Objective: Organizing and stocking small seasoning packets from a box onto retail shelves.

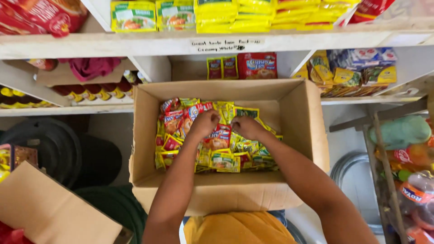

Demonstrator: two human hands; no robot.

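Both hands are inside the box (298, 122), close to each other. The left hand (204, 123) and right hand (246, 127) are curled on the sachets (221, 158) under them; it seems each grips some, but the fingers are hidden.

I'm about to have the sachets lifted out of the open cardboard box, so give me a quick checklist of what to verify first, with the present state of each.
1. Cardboard box open, flaps clear of the opening: ok.
2. Left hand down on the pile of sachets: ok.
3. Right hand down on the same pile, beside the left: ok.
4. Firm hold on sachets: cannot tell, the fingers curl into the pile and are hidden.
5. Free room on the shelf behind the box: ok, only three packets stand at the back.
6. Box steadily supported: cannot tell, its underside is hidden.
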